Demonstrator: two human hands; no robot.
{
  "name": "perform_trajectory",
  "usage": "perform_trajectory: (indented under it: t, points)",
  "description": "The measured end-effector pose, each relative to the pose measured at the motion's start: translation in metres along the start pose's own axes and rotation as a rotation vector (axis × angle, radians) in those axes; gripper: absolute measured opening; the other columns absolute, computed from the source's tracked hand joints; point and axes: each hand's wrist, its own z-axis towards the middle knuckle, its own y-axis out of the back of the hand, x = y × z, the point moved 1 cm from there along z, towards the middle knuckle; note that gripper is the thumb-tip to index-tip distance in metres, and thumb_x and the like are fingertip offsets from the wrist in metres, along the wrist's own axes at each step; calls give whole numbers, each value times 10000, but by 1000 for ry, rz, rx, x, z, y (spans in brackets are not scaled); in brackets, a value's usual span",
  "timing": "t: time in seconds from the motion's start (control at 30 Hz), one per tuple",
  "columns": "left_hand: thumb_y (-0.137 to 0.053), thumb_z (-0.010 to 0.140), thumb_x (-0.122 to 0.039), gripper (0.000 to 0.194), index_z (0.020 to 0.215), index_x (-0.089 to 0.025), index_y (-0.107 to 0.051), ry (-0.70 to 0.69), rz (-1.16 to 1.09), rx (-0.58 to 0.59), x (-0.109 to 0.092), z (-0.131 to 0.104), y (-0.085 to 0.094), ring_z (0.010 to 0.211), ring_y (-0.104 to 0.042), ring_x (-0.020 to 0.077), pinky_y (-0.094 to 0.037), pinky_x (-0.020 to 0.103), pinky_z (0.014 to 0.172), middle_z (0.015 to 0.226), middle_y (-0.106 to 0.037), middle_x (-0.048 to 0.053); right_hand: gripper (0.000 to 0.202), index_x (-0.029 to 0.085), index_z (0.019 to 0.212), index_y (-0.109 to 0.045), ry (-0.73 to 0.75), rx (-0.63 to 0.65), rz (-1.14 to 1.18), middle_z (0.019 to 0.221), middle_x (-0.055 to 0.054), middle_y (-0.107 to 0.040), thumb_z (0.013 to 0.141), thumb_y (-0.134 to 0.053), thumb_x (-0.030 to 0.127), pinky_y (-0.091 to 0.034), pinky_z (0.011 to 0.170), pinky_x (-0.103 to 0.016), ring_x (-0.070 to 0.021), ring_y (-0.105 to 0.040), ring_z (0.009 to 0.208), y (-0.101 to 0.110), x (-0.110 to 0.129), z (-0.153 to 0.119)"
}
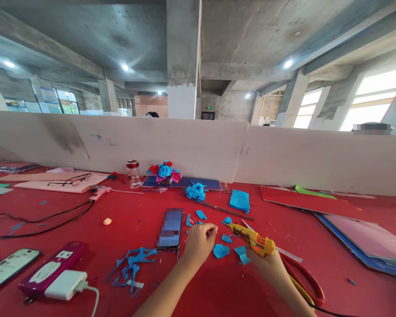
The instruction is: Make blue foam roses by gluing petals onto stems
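Note:
My left hand [201, 240] is over the middle of the red table, its fingers pinched together; whatever lies between the fingertips is too small to make out. To its right, my right hand [264, 259] grips a yellow glue gun [255, 240], whose nozzle points left toward my left hand. A small blue paper piece [227, 220] is at the nozzle tip. Several cut blue pieces [221, 251] lie between and below the hands. Red-handled scissors [305, 277] rest partly behind my right wrist. Blue paper roses [196, 192] on a dark stem lie farther back.
A phone [170, 229] and blue scraps [132, 266] lie left of my left hand. Farther left are a power strip [53, 268] and another phone [11, 268]. A glass jar [133, 174] and flower bunch [165, 171] stand by the partition; coloured sheets [366, 237] lie right.

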Motion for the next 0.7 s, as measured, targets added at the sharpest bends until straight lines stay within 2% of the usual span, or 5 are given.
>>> perform_trajectory:
  t: [0.23,0.33,0.57,0.7]
  points:
    - [-472,800,-173,226,867,-208,-685,-47,143,16,-4,-3,1,714,-652,187,-458,254,636,835,-715,31,120,197,565,-475,-15,-49,-48,455,49,-430,595,-498,310,-321,394,-221,-107,-399,430,-1,9,-4]
    - [-470,801,-168,228,862,-215,-685,-56,190,17,-6,-3,2,728,-654,187,-459,249,648,823,-714,37,122,195,562,-487,-28,-14,-51,456,50,-435,580,-510,314,-328,396,-224,-109,-399,431,-1,5,-3]
    - [-468,805,-179,226,845,-224,-685,-52,184,14,-6,-5,1,764,-652,180,-455,234,686,802,-710,53,131,196,576,-479,-32,17,-11,465,53,-433,585,-525,319,-334,419,-230,-110,-396,446,1,4,-2]
    - [-471,804,-199,220,839,-228,-686,-35,140,19,-6,-4,2,773,-649,195,-449,249,699,816,-708,63,135,200,564,-463,-18,-45,7,456,53,-407,592,-511,323,-318,410,-233,-105,-371,433,0,9,-5]
